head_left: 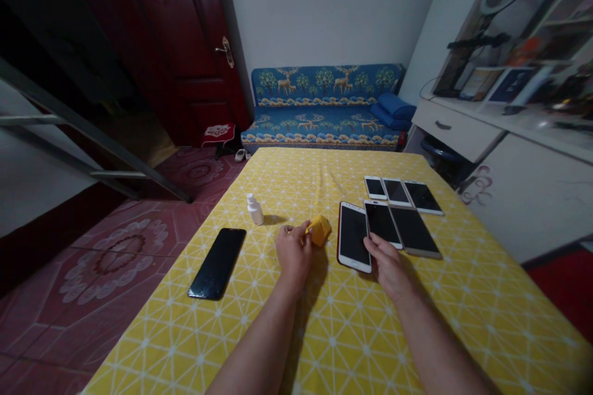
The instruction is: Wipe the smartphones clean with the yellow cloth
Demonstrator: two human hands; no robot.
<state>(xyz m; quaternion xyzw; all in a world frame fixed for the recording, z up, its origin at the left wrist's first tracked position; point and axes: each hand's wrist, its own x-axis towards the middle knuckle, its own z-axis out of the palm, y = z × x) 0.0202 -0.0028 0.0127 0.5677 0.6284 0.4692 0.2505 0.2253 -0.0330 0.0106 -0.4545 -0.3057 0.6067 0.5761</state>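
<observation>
My left hand pinches a crumpled yellow cloth near the middle of the table. In my right hand is a white-framed phone with a dark red edge, gripped by its right side, its dark screen facing up. Just right of it lie a white phone and a gold-edged phone. Behind these, three more phones lie in a row, among them a small white one. A large black phone rests at the left, and a white bottle stands upright behind it.
The table has a yellow patterned cloth. Beyond its far edge is a blue sofa with deer patterns. A white cabinet stands on the right. At the left are a metal ladder and a dark red door.
</observation>
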